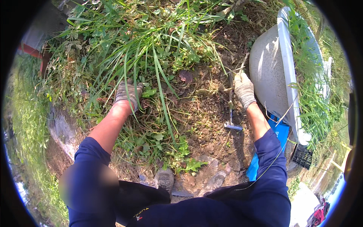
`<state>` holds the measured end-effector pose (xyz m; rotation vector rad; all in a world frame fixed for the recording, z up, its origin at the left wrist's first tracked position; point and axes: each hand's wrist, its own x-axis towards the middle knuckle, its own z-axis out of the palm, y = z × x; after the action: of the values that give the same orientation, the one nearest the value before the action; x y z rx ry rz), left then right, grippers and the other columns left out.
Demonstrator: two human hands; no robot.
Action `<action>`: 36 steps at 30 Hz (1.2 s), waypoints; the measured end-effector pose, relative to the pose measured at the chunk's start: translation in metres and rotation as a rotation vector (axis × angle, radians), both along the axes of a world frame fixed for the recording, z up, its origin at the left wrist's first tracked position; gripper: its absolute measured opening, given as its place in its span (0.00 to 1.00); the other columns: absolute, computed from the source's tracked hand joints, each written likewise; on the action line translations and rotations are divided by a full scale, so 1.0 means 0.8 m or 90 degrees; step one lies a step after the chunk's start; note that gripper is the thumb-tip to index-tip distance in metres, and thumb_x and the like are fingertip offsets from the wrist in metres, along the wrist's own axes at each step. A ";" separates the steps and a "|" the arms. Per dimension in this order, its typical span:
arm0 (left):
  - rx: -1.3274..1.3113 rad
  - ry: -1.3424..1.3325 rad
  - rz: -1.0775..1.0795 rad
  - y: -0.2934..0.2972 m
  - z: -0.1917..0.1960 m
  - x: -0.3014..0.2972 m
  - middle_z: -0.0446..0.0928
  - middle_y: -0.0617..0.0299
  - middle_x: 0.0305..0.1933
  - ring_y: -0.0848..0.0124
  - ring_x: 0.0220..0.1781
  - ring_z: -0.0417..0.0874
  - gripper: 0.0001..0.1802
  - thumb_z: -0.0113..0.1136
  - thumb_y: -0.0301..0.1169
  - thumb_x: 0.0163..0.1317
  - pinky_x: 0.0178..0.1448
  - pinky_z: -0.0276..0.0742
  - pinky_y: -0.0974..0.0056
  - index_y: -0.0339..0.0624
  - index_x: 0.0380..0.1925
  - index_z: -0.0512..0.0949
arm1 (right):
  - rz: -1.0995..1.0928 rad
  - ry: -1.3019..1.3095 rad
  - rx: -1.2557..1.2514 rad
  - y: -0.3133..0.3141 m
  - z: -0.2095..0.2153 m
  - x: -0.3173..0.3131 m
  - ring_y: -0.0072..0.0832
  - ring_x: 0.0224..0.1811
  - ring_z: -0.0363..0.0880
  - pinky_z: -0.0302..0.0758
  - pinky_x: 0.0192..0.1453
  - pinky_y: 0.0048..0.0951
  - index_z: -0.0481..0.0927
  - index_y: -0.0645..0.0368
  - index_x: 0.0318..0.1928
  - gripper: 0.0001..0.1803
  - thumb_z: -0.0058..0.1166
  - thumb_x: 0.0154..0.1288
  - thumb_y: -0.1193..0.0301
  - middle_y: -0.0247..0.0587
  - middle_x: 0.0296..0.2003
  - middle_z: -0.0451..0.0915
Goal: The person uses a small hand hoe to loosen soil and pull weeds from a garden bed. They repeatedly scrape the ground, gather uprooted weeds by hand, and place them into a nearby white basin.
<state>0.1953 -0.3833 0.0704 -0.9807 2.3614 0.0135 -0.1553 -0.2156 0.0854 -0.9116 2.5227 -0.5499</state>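
My left hand [127,94], in a striped knit glove, reaches into low green weeds [151,138]. Its fingers are curled down among the stems, partly behind long grass blades [157,64]. On the right, my other gloved hand [244,90] is closed around a thin dry twig [245,62] beside the tub. Just left of that hand, a small hand tool [233,126] with a metal head and a slim handle lies on the bare brown soil [204,113]. The handle's upper end is partly hidden near my fingers.
A large pale grey tub [268,62] holding pulled grass [302,68] stands close on the right. Below it are a blue bag [279,130] and a black plastic crate [302,157]. My muddy boots [165,178] are at the near edge. A red bar [32,51] shows far left.
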 end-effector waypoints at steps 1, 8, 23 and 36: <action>-0.011 -0.031 -0.025 0.001 0.000 0.000 0.68 0.53 0.64 0.58 0.66 0.68 0.20 0.39 0.35 0.70 0.68 0.60 0.56 0.46 0.58 0.70 | -0.030 -0.111 -0.159 0.009 -0.003 -0.009 0.35 0.25 0.76 0.72 0.31 0.33 0.74 0.60 0.42 0.13 0.46 0.70 0.62 0.42 0.24 0.77; -0.009 -0.048 -0.053 0.000 0.006 -0.002 0.70 0.54 0.63 0.55 0.66 0.68 0.20 0.41 0.30 0.67 0.68 0.62 0.55 0.48 0.58 0.71 | -0.149 -0.440 0.054 0.013 -0.020 -0.028 0.18 0.13 0.68 0.65 0.15 0.21 0.74 0.59 0.40 0.11 0.44 0.70 0.64 0.34 0.22 0.77; -0.086 0.035 -0.141 0.002 0.010 0.005 0.75 0.53 0.55 0.53 0.60 0.73 0.22 0.57 0.33 0.55 0.62 0.69 0.54 0.48 0.52 0.73 | 0.194 -0.056 0.235 0.202 0.002 -0.042 0.49 0.42 0.78 0.72 0.46 0.45 0.79 0.51 0.43 0.17 0.47 0.60 0.57 0.52 0.37 0.80; -0.092 -0.090 -0.044 0.027 0.016 0.006 0.65 0.56 0.67 0.56 0.68 0.65 0.29 0.50 0.30 0.60 0.70 0.56 0.49 0.51 0.64 0.63 | 0.389 0.060 0.436 0.239 -0.101 -0.057 0.44 0.53 0.76 0.75 0.53 0.42 0.77 0.43 0.50 0.21 0.55 0.58 0.53 0.46 0.51 0.73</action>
<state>0.2003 -0.3615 0.0834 -0.9342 2.2891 -0.2480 -0.2012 -0.0243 0.0043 -1.3272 2.0820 0.5194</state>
